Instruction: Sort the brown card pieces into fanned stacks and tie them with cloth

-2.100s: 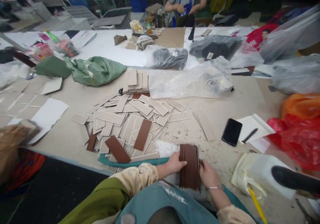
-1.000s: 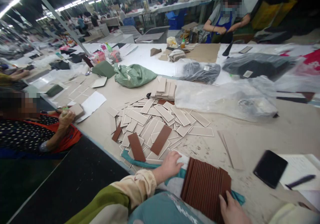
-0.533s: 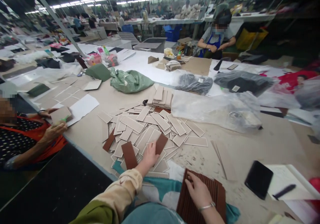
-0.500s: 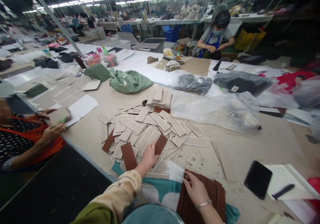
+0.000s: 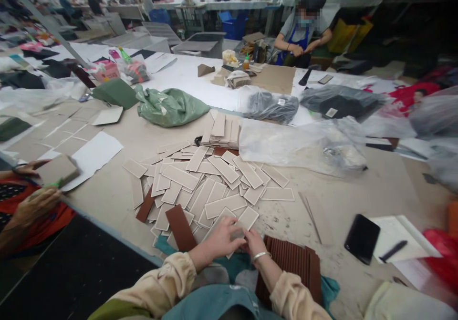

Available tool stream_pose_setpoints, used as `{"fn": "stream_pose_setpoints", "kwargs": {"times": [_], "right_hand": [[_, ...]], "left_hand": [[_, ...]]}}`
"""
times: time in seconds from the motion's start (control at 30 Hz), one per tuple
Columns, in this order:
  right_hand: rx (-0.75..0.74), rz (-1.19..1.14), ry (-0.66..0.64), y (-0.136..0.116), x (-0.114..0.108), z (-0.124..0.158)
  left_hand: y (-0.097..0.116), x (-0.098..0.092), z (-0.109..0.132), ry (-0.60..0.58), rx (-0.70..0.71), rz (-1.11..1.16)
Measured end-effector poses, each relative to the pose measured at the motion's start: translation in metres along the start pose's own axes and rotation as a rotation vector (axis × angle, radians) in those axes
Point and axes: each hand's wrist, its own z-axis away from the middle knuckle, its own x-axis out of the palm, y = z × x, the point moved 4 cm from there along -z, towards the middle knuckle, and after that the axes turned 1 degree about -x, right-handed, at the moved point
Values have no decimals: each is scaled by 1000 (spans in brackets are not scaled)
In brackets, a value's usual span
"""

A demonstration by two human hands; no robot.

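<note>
My left hand [image 5: 223, 236] and my right hand [image 5: 253, 241] meet at the near edge of a spread of beige rectangular pieces [image 5: 200, 181] on the table. Both hands have their fingers curled on one beige piece [image 5: 240, 223]. The right wrist wears a thin bracelet. A fanned stack of brown pieces [image 5: 291, 263] lies just right of my right hand, on a teal cloth [image 5: 327, 286]. A single brown piece [image 5: 181, 227] lies left of my left hand.
A black phone [image 5: 362, 238], paper and a pen [image 5: 393, 251] lie at the right. Clear and green plastic bags [image 5: 168, 105] sit behind the spread. Another person's hands [image 5: 34, 205] hold a pad at the left; a further person sits across the far table [image 5: 302, 34].
My left hand came back from the brown piece in the spread, and my right hand left the brown stack; both now meet on one beige piece. The view tilted down.
</note>
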Motion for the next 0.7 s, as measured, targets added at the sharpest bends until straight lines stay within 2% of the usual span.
{"fn": "stream_pose_setpoints", "kwargs": {"times": [0.1,0.2,0.3,0.4,0.53,0.7], "right_hand": [[45,-3,80,9,-8,-4],[57,12,156,14,-12,-9],[49,19,213,14,-8,-15],[43,-26,226,14,3,-19],[44,-117,226,13,18,-19],[31,-168,239,9,28,-20]], "left_hand": [[-27,-25,-18,135,-162,-222],[-48,-37,-33,62,-317,-372],[-53,-33,-36,-40,-323,-385],[-51,-21,-29,-72,-339,-351],[-51,-9,-15,-71,-386,-277],[-61,-9,-6,-18,-418,-153]]}}
